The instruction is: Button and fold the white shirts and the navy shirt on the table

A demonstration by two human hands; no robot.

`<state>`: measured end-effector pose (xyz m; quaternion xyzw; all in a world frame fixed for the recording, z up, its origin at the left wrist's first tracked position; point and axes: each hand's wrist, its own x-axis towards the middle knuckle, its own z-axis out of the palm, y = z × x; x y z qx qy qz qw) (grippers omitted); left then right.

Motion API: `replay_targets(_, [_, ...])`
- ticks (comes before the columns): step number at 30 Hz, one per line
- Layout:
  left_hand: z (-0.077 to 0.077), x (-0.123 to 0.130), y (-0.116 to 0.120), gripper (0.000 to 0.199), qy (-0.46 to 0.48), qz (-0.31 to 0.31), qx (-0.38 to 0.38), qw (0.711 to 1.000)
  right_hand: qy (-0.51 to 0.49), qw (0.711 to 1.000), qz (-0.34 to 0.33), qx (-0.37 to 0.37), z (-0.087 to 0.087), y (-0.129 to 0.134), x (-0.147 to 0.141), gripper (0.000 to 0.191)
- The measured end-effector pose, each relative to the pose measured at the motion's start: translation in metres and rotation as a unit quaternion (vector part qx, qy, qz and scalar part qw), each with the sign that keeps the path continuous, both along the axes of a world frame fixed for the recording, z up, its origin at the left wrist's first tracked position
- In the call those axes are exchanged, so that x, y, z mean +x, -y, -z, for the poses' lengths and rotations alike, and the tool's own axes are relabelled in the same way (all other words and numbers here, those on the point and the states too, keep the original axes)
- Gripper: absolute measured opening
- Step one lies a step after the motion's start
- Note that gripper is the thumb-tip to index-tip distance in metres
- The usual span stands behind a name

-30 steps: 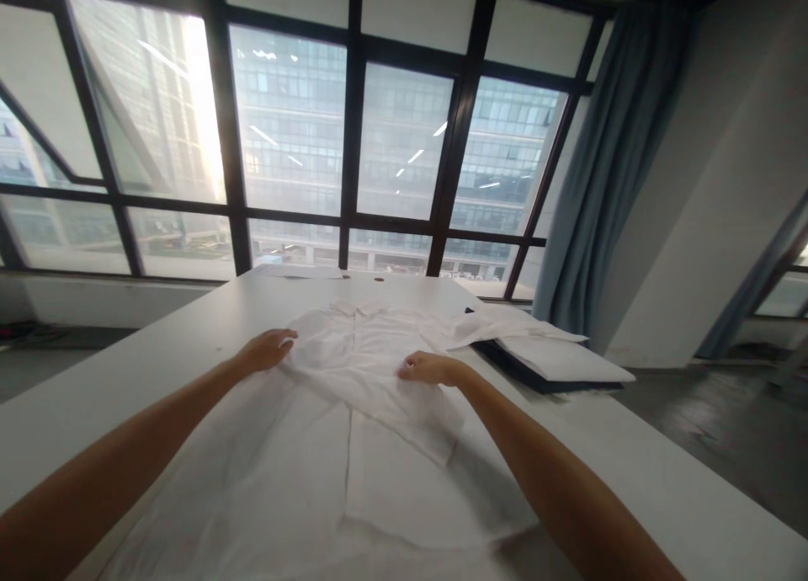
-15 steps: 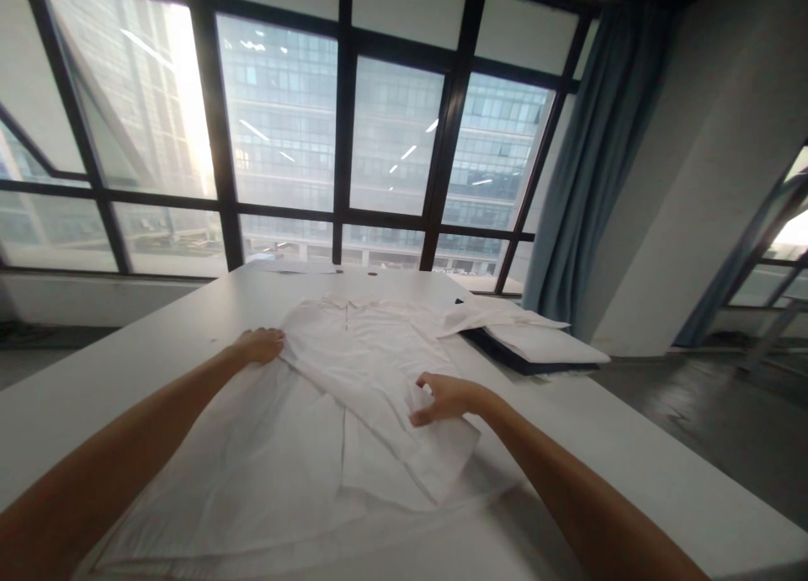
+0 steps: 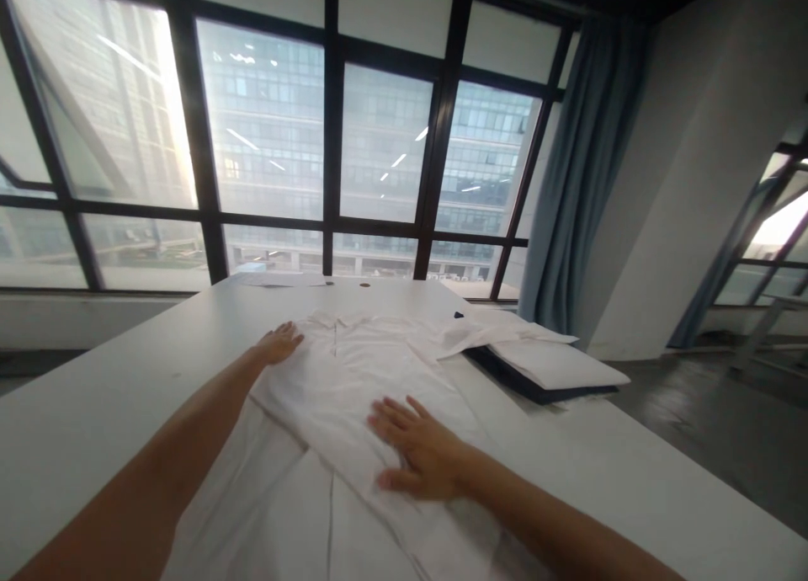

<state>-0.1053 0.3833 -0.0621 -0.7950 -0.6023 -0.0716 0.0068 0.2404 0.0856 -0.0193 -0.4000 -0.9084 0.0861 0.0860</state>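
A white shirt (image 3: 303, 404) lies spread on the white table, its collar toward the window and a sleeve laid diagonally across its body. My left hand (image 3: 279, 345) rests on the shirt's upper left edge near the shoulder, fingers stretched out. Over the sleeve and body, my right hand (image 3: 422, 453) lies flat with its fingers spread, slightly blurred. Neither hand grips the cloth. The shirt's lower end runs out of the bottom of the view, and my right forearm hides part of its right side.
Right of the shirt sits a stack of folded white cloth (image 3: 555, 358) with a dark navy piece (image 3: 514, 377) beneath. White sheets (image 3: 278, 280) lie at the far end of the table (image 3: 157, 379). Windows and a blue curtain (image 3: 581, 185) stand behind it.
My right hand has gone from curled fingers at the sleeve's right edge to lying flat and spread on the cloth. My left hand has shifted slightly right onto the shirt's shoulder.
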Motion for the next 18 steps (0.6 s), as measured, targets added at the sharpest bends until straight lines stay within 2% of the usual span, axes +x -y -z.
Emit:
replay_targets(4, [0.01,-0.001,-0.009,0.066,-0.013,-0.015,-0.037,0.999,-0.003,0.998,-0.016,-0.055,0.016,-0.001,0.002,0.082])
replay_targets(8, [0.001,0.006,-0.008,0.064,-0.038,-0.026,-0.037,0.998,-0.012,0.998,-0.013,-0.061,0.02,-0.001,0.001,0.084])
replay_targets(11, [-0.007,0.02,0.003,0.06,-0.061,-0.019,0.014,0.998,-0.057,0.997,0.004,-0.05,0.02,-0.017,0.006,0.07])
replay_targets(12, [-0.007,0.026,0.009,0.059,-0.061,-0.013,0.023,0.998,-0.087,0.995,0.035,-0.034,0.017,-0.027,0.013,0.062])
replay_targets(14, [-0.005,0.038,0.024,0.061,-0.048,0.0,0.008,0.999,-0.149,0.977,0.148,0.017,0.007,-0.054,0.034,0.049])
replay_targets(16, [0.0,0.048,0.042,0.066,-0.031,0.01,-0.031,0.999,-0.162,0.937,0.308,0.044,-0.01,-0.085,0.066,0.042])
replay_targets(18, [0.005,0.054,0.058,0.069,-0.025,0.014,-0.051,0.998,-0.139,0.882,0.445,0.073,-0.027,-0.113,0.104,0.04])
